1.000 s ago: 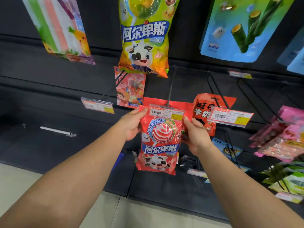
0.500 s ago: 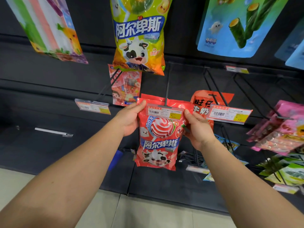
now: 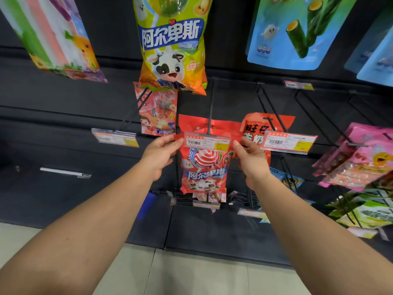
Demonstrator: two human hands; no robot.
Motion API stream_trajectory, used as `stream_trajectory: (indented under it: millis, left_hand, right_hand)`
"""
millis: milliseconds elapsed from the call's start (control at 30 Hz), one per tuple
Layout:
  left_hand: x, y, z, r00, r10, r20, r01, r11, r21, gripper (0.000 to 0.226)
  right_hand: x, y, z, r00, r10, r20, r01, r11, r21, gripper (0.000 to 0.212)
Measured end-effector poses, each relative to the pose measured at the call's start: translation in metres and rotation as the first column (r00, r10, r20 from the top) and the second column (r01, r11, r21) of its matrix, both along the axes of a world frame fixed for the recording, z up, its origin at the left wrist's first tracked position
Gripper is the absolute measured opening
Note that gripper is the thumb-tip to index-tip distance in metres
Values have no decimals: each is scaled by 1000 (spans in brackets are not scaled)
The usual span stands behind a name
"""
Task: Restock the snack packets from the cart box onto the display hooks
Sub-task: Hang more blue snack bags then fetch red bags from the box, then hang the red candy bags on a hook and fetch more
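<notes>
A red lollipop packet [image 3: 204, 167] with a cow picture hangs in front of me, its top behind a price tag [image 3: 207, 143] at the end of a black display hook [image 3: 210, 116]. My left hand [image 3: 158, 155] pinches the packet's upper left corner. My right hand [image 3: 251, 160] pinches its upper right edge. The hook's rod runs over the packet's top, and whether it passes through the packet's hole is hidden by the tag. The cart box is out of view.
A big green-yellow packet [image 3: 172, 45] hangs above, and a pink packet [image 3: 157, 111] sits on the hook to the left. An orange packet [image 3: 255, 133], pink packets [image 3: 357, 158] and blue bags [image 3: 293, 30] hang to the right. Several bare hooks [image 3: 274, 109] jut from the dark wall panel.
Both hands have lifted the red packet upward and pushed it back along the hook, so its top now stands higher behind the price tag.
</notes>
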State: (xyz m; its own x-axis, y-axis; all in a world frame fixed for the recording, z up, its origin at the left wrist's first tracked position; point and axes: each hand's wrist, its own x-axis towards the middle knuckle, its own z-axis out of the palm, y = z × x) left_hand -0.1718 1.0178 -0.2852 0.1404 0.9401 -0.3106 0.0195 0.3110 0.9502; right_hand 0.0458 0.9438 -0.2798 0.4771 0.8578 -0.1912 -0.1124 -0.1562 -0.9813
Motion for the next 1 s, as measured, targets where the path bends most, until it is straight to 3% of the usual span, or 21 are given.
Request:
stream_trajectory:
  millis: [100, 200, 333, 500, 733, 1000]
  left_hand:
    - [-6, -14, -16, 994, 3, -109, -4, 1000, -11, 58]
    - [2, -37, -35, 948, 0, -319, 23, 997, 68, 66]
    - [27, -68, -46, 760, -30, -649, 171, 973, 155, 69]
    - [92, -125, -37, 521, -105, -847, 425, 892, 151, 69]
    - [270, -269, -23, 304, -247, -920, 779, 621, 91, 77]
    - [480, -463, 9, 237, -364, -901, 968, 168, 187, 76]
  right_hand:
    - [0, -20, -3, 994, -36, 101, 39, 999, -22, 47]
    - [2, -45, -13, 944, 59, 325, -21, 992, -121, 55]
    - [22, -86, -25, 789, 189, 584, -21, 959, -282, 63]
    - [73, -164, -34, 727, 190, 659, 69, 936, -346, 63]
    - [208, -341, -31, 682, 128, 720, 259, 879, -401, 65]
    - [356, -575, -6, 648, -67, 759, 579, 692, -432, 65]
